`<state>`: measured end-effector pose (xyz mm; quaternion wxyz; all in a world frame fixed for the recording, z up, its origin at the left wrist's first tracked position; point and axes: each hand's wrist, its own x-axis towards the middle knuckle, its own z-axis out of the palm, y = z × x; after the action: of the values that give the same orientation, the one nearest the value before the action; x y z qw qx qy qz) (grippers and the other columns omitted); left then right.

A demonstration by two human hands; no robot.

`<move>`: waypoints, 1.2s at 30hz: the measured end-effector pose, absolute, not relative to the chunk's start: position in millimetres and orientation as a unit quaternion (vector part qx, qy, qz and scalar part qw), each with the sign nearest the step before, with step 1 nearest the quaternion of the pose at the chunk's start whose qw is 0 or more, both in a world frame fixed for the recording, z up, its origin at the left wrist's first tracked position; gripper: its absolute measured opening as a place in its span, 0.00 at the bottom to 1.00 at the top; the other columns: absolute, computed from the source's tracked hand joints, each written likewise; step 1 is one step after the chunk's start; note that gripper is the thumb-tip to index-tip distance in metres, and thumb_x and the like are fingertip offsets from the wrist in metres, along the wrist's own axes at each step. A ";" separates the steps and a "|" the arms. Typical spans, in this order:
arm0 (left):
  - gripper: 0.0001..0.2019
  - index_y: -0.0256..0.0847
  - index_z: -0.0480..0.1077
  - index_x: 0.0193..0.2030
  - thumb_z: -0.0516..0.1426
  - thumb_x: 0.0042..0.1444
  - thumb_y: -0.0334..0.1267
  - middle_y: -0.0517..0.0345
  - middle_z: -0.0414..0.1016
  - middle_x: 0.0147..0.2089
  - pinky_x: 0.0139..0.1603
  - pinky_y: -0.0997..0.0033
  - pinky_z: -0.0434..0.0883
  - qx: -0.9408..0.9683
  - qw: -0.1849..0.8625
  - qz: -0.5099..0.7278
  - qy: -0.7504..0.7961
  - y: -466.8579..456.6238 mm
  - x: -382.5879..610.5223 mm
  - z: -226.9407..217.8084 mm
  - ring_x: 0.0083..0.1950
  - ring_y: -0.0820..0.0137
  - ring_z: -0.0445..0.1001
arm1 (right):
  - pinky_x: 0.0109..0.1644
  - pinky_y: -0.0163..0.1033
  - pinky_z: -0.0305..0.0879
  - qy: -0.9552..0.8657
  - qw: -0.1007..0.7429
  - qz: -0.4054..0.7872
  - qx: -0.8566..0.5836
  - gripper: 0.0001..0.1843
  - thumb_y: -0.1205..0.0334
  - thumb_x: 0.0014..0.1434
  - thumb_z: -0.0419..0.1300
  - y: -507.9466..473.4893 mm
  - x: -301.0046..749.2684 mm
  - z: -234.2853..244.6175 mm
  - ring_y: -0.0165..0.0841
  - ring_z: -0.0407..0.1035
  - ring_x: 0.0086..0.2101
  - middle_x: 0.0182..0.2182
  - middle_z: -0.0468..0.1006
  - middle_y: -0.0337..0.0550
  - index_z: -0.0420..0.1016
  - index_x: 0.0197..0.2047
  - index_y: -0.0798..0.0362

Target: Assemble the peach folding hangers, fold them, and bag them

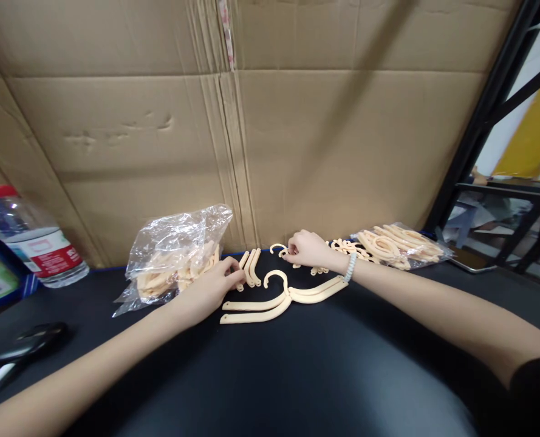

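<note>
A cream plastic folding hanger (288,296) lies on the black table, its hook up and its paired arms spread to both sides. Behind its left arms, my left hand (222,282) has its fingers closed on the end of a loose hanger arm, beside several matching curved hanger arms (252,267). My right hand (310,249) pinches a small hanger hook (277,247) at the back of the table. More loose hooks (349,247) lie to its right, partly hidden by the hand and wrist.
A clear bag (178,237) of cream parts stands at left, another bag (399,243) lies at right. A water bottle (37,240) and a black object (30,343) with a white cable are far left. Cardboard (342,139) walls the back; a black metal frame (474,130) rises at right.
</note>
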<state>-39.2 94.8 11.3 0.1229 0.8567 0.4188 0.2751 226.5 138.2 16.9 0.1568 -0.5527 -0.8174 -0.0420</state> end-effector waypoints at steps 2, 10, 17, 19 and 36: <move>0.09 0.42 0.71 0.36 0.50 0.60 0.37 0.55 0.75 0.38 0.39 0.66 0.71 0.865 0.104 0.273 0.409 93.1 -38.1 13.5 0.37 0.64 0.75 | 0.42 0.41 0.66 -0.802 0.140 -0.033 -0.580 0.12 0.56 0.58 0.63 140.0 220.5 15.8 0.39 0.73 0.39 0.33 0.80 0.49 0.77 0.30 0.56; 0.10 0.42 0.64 0.50 0.46 0.67 0.36 0.50 0.74 0.45 0.52 0.56 0.70 0.845 0.183 0.358 0.353 56.7 -14.5 23.0 0.46 0.62 0.75 | 0.51 0.49 0.69 -0.773 0.132 0.019 -0.620 0.13 0.55 0.65 0.59 143.6 221.8 11.2 0.36 0.72 0.44 0.44 0.77 0.45 0.74 0.44 0.56; 0.08 0.39 0.72 0.38 0.55 0.63 0.41 0.47 0.73 0.51 0.54 0.63 0.70 0.747 0.455 0.404 0.270 8.8 7.0 21.9 0.53 0.61 0.72 | 0.42 0.41 0.68 -0.735 0.270 0.099 -0.614 0.05 0.64 0.58 0.63 141.1 233.0 20.1 0.33 0.72 0.35 0.32 0.77 0.43 0.76 0.34 0.58; 0.09 0.39 0.73 0.36 0.58 0.61 0.42 0.49 0.75 0.45 0.51 0.65 0.70 0.724 0.468 0.419 0.286 5.9 9.8 17.2 0.49 0.62 0.73 | 0.39 0.38 0.65 -0.717 0.326 0.129 -0.603 0.03 0.66 0.55 0.62 132.8 239.5 25.1 0.33 0.70 0.33 0.30 0.77 0.44 0.75 0.32 0.58; 0.24 0.48 0.61 0.59 0.62 0.57 0.37 0.52 0.72 0.53 0.51 0.63 0.74 0.655 0.537 0.445 0.290 10.2 14.0 -5.8 0.48 0.63 0.78 | 0.33 0.37 0.67 -0.604 0.469 0.559 -0.321 0.16 0.52 0.55 0.67 4.9 213.0 -21.6 0.27 0.67 0.27 0.28 0.73 0.36 0.66 0.33 0.52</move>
<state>14.0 10.2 -5.8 0.5368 0.6554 0.2897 0.4454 213.0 4.9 -21.6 0.4692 -0.3214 -0.6035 0.5588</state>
